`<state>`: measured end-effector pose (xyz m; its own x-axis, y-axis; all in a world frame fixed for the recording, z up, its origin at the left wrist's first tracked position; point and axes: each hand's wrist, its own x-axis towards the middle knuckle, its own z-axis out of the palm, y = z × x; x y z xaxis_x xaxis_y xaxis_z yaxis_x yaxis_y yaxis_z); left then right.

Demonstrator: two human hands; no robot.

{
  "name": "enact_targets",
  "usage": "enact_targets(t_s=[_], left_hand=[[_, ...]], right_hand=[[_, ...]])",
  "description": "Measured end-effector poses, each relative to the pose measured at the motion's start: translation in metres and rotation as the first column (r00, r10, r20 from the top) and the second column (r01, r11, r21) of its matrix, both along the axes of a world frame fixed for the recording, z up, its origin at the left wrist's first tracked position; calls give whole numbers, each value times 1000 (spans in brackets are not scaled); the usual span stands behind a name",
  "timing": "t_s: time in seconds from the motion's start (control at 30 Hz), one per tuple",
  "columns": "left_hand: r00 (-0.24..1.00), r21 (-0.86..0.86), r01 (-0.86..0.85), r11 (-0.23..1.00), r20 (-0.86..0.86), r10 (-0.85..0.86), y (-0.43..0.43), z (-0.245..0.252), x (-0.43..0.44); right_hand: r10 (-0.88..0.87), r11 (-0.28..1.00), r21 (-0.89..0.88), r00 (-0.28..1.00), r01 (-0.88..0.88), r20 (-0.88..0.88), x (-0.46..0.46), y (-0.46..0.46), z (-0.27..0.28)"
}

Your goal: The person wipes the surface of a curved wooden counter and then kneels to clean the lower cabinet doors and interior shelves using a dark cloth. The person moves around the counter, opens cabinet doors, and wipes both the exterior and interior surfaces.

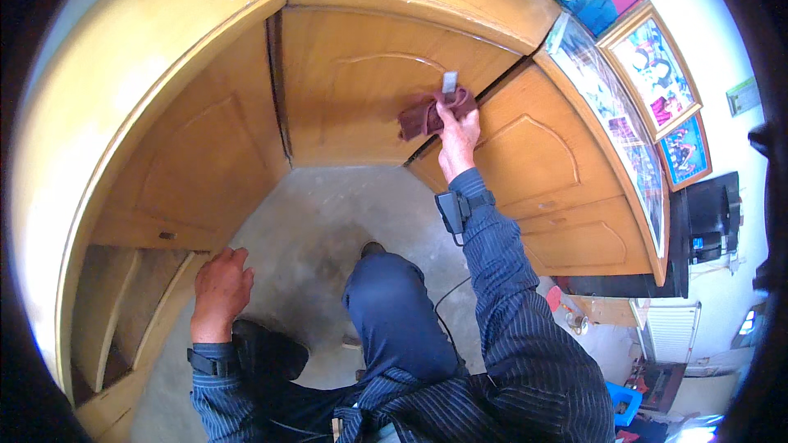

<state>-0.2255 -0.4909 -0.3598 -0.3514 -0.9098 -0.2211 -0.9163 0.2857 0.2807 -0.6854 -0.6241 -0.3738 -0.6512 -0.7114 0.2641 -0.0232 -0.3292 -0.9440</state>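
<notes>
My right hand grips a dark red cloth against the wooden cabinet door in front of me, near its right edge. A small pale grey piece sticks up just above the cloth; whether it is a handle on the door cannot be told. My left hand is at the lower left with its fingers slightly bent, holding nothing visible. It is beside the edge of a cabinet with open shelves; whether it touches that edge is unclear.
A wooden cabinet top curves around the left and front. Framed photographs lean at the right above another cabinet door. A black cable runs beside my knee over the grey floor. A blue plastic container is at the lower right.
</notes>
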Motion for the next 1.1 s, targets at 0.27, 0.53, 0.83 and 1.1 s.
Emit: enact_targets(t_s=[0.27, 0.53, 0.83, 1.1], left_hand=[[999, -29, 3, 1000, -52, -5, 0, -12, 5], [997, -34, 21, 999, -67, -24, -4, -17, 3], [996, -6, 84, 996, -39, -84, -14, -29, 8], [996, -3, 90, 996, -22, -90, -12, -29, 7]], right_hand=[[-385, 906, -119, 675, 406, -630, -82, 48, 84], [-197, 886, 34, 443, 462, -875, -92, 62, 29], [-262, 871, 36, 525, 490, -810, -139, 112, 44], [-262, 851, 85, 559, 518, -787, -149, 151, 9]])
